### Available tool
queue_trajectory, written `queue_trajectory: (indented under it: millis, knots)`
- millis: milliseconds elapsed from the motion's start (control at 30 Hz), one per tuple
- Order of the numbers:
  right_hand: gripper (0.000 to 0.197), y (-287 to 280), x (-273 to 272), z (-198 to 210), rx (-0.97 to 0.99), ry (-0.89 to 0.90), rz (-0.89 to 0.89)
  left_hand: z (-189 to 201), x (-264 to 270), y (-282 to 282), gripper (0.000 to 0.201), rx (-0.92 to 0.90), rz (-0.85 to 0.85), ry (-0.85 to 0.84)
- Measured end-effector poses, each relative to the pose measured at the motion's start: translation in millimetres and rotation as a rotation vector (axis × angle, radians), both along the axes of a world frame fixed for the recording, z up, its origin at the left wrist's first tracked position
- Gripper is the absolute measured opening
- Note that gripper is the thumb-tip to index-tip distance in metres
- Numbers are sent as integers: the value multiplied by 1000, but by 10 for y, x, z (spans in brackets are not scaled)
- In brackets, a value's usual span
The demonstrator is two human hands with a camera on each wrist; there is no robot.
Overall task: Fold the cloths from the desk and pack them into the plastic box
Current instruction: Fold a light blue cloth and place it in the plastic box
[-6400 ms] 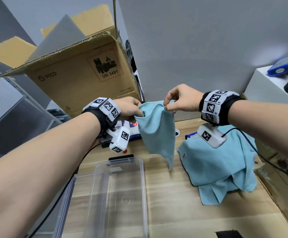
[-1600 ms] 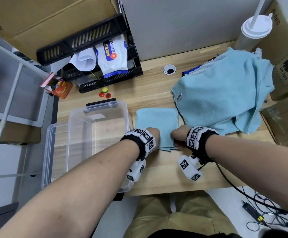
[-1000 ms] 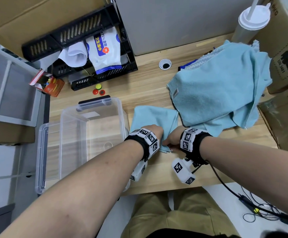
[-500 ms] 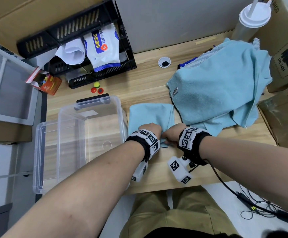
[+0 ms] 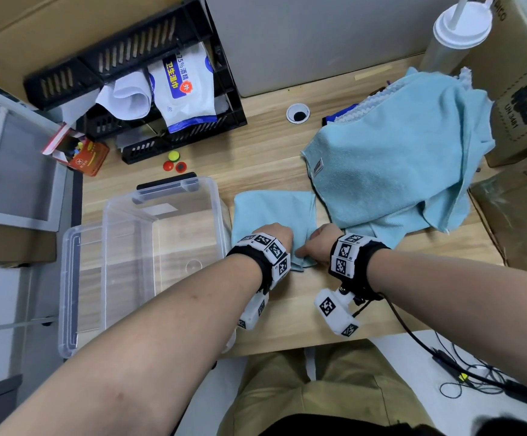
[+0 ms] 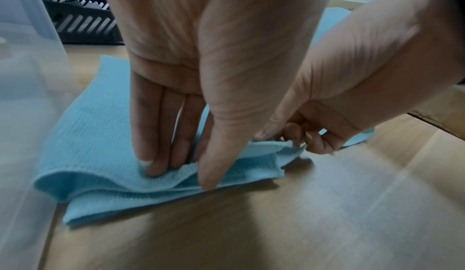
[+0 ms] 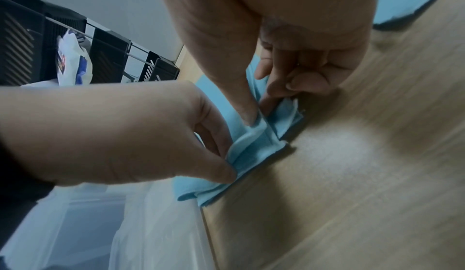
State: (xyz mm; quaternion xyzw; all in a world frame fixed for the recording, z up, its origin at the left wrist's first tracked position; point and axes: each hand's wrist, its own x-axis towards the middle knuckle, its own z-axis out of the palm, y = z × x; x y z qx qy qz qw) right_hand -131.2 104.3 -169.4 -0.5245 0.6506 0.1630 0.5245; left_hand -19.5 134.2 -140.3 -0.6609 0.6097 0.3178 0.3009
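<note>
Pinching the near edge of the folded blue cloth [image 5: 271,209], left hand [image 5: 273,234] has thumb under the top layers, fingers [image 6: 151,135] pressing on top; right hand [image 5: 320,242] pinches the near right corner, other fingers curled. Cloth lies flat on the desk [image 5: 303,322] near its front edge, just right of the clear plastic box [image 5: 124,262]. Cloth pile [image 5: 391,165] sits further back right.

Change since the earlier views: the cloth [image 5: 273,209], formerly held up between both hands, now lies folded on the desk [image 5: 265,158]; the left hand [image 5: 273,234] and right hand [image 5: 322,243] have closed together at its 6 o'clock edge.
</note>
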Motion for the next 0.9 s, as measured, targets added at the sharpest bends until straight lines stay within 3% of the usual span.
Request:
queue_trajectory:
  millis: [67,167,333,433,533,633,733,833,900]
  knots:
    - [45,-15,0,-73,22,-12,-26,13,-1,5,7,9,-7,-5]
    - [61,-83,24,-157,27,-31,-24,76,9,9,14,22,-25,-24]
    - [34,-187,35,-20,-23,-107,-74,218,81,-18,12,49,48,-51]
    - [4,-210,-21,34,25,-140,-112,194,122,-59,13,115,151,-73]
    - [12,-225,-60,-57,21,-112,-81,41,152,-24,29,117,253,-148]
    - [11,-207,-55,-100,-32,32,82,-150,195,53,47,-11,381,-107]
    - [13,-169,-82,-1,-126,137,264,-180,228,75,51,16,266,-194]
    - [25,-142,-90,0,-215,193,324,42,86,66,10,188,75,-202]
    - [19,-141,-98,-12,-183,179,342,87,80,65,24,225,-84,-259]
